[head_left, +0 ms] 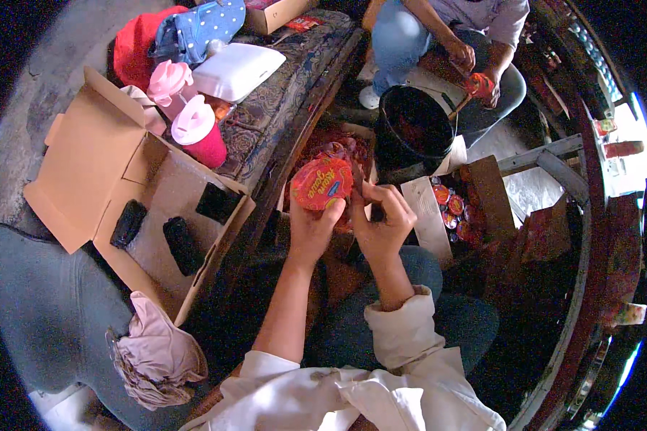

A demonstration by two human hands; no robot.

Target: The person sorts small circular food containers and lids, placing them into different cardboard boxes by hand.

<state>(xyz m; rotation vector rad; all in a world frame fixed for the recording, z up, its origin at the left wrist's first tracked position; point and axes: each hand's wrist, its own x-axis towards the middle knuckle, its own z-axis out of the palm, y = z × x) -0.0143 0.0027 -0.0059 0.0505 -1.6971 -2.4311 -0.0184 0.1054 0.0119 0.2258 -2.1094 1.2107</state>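
Seen from the head view, the one camera here, the left hand [310,231] has its grip wrapped around a red packet [321,184], which is round-faced and held up in front of the person's knees. The right hand [382,219] is just beside it, thumb and fingertips brought close together; whether that grip pinches the packet's edge, something small, or nothing, I cannot tell.

The likeliest trouble is a slip: the left hand seems to hold the packet low down, so a sharp tug or push from the right hand could tip it out. It would probably land among the red scraps [335,148] just beyond, where (being nearly the same colour) it would be hard to pick out. Squeezing too hard could dent or split it, if its shell is as thin as it looks.

The black bucket [408,162] stands near, on the far right side, so a packet knocked outward might roll against it. A co-worker's hands [490,90] work above the bucket with a red item [479,85] and a thin stick-like tool; reaching across at the same time could cause a bump. The open carton [428,221] of red-topped cups [454,208] beside the right forearm might be jostled by a wide elbow.
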